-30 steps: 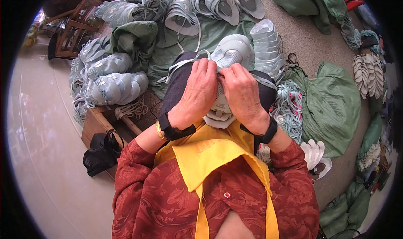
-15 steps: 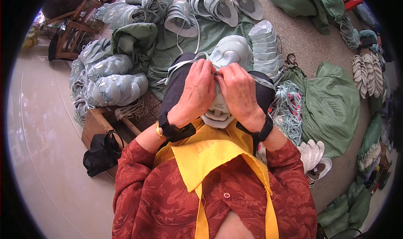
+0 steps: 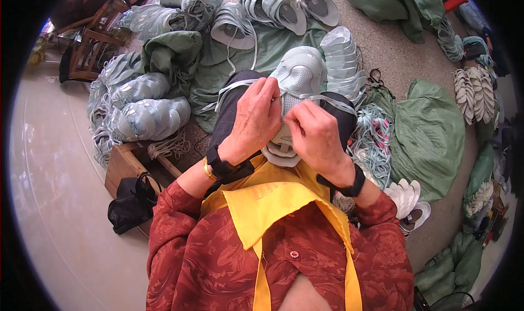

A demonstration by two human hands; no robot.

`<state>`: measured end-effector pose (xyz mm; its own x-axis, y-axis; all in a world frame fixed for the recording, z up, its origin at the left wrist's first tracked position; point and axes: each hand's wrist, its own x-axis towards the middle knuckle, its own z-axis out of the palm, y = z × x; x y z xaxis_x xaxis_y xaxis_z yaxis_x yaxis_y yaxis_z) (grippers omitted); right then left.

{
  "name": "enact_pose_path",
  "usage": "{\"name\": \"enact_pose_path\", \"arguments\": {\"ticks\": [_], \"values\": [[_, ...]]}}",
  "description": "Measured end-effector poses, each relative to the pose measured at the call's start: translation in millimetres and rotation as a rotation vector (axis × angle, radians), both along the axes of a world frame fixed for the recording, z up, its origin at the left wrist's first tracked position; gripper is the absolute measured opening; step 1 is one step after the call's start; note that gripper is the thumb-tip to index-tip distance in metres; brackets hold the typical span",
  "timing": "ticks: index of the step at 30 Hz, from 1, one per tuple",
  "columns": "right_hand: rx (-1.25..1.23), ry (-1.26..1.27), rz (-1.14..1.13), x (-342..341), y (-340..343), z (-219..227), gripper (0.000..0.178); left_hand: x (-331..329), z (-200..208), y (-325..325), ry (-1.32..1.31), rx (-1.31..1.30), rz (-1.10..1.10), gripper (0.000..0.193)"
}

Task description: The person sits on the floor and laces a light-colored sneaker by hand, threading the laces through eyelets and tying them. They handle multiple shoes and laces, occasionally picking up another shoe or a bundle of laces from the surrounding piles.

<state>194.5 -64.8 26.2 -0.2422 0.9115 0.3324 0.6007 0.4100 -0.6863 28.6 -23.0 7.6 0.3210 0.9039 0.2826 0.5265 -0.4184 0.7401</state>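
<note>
A pale grey-blue mesh shoe upper [image 3: 301,65] lies between my knees, toe pointing away from me. My left hand [image 3: 254,117] is closed at its left eyelet edge, fingertips pinching there. My right hand [image 3: 318,133] is closed just to the right of the tongue [image 3: 283,137], fingers curled; what they pinch is hidden. A pale shoelace [image 3: 228,90] loops across my left knee beside the left hand. Another lace length [image 3: 335,102] runs over my right knee, just beyond the right hand.
Stacked uppers [image 3: 150,117] lie at left, with more [image 3: 286,10] at the far side. A nested row [image 3: 344,60] stands beside the right knee. Bundled laces [image 3: 374,144] and a green sack [image 3: 431,136] lie right. A wooden box [image 3: 123,166] bears a black bag [image 3: 131,204].
My right hand has drawn back toward me and slightly right, away from the left fingertips, uncovering more of the shoe's middle. The left hand has barely moved.
</note>
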Motion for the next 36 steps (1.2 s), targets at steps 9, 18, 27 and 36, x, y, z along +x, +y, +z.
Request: {"name": "enact_pose_path", "arguments": {"ticks": [9, 18, 27, 36], "values": [[-0.287, 0.222, 0.035, 12, -24, 23, 0.01, -2, -5, -2, -0.014, 0.031, -0.017, 0.023], [-0.421, 0.7, 0.312, 17, -29, 108, 0.009, -9, -11, 4, -0.039, 0.107, -0.059, 0.022], [-0.354, 0.62, 0.156, 27, 6, 160, 0.011, -4, 81, 4, -0.439, -0.067, -0.214, 0.022], [-0.321, 0.605, 0.167, 35, 16, 149, 0.008, -10, 129, -11, -0.714, -0.247, -0.339, 0.011]]}}
